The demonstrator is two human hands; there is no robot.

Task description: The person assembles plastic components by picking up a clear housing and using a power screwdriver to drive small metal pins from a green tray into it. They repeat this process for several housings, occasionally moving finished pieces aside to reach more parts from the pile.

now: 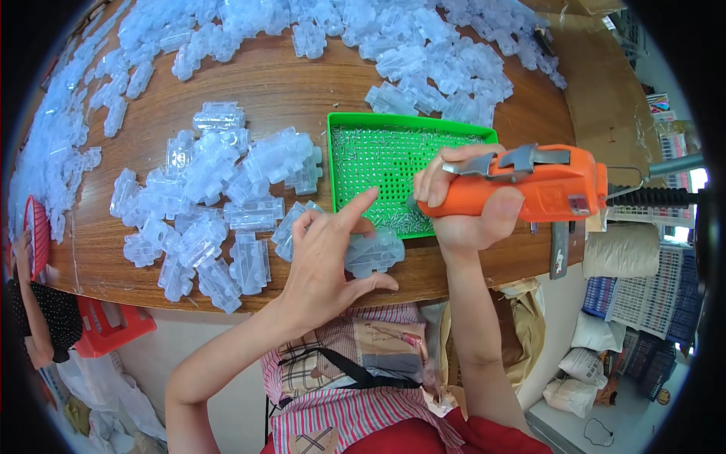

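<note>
My right hand (473, 219) is wrapped round an orange electric screwdriver (529, 189) with a grey lever along its top. Its dark tip (412, 201) points left over a green perforated tray (338, 163) that holds many small silver screws (401, 221). My left hand (321, 253) is at the tray's near left corner, thumb and index finger spread apart. Just beyond its thumb, a translucent plastic housing (376, 253) lies at the table's near edge; whether the fingers touch it I cannot tell.
Left of the tray lies a pile of similar translucent housings (200, 166). More heaps (446, 68) cover the far and left parts of the wooden table (265, 87). Another person's arm (34, 303) is at the far left by a red basket (36, 234). Cardboard (605, 98) adjoins the table's right side.
</note>
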